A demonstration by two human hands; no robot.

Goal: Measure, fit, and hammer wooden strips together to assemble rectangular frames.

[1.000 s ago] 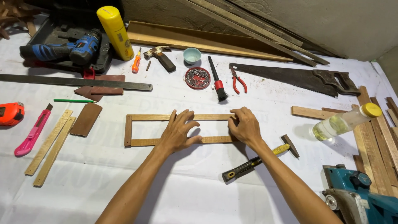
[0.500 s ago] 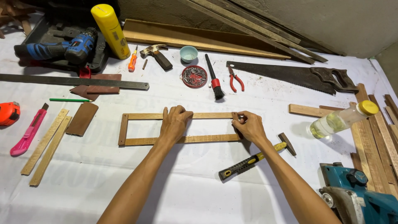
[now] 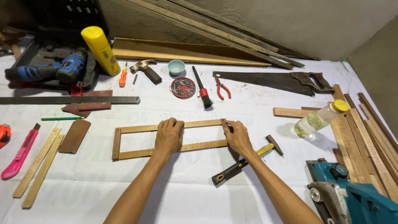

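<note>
Tabletop (image 3: 248,182): white sheet, tools all over it, long boards leaning on the wall behind.
Frame (image 3: 137,141): thin wooden rectangle lying flat in the middle, right in front of you.
Left hand (image 3: 169,136): your palm is pressed flat across both long rails near the middle, fingers curled over the far rail.
Right hand (image 3: 237,135): laid on the frame's right end, fingertips pinching the far right corner; whether it truly grips, you cannot tell.
Hammer (image 3: 246,159): black and yellow handle, lying just beside your right wrist, head near the frame's right end.
Behind the frame: brush (image 3: 201,88), pliers (image 3: 222,88), red dish of nails (image 3: 183,87), small bowl (image 3: 176,66), a second hammer (image 3: 145,69).
Saw (image 3: 273,81): far right, well apart from your hands.
Bottle (image 3: 319,119): lying on its side on wood strips at your right.
Planer (image 3: 352,195): blue, near right corner.
Left side: steel rule (image 3: 66,100), green pencil (image 3: 62,118), pink knife (image 3: 18,151), loose slats (image 3: 39,166), drill (image 3: 49,70), yellow can (image 3: 100,49).
</note>
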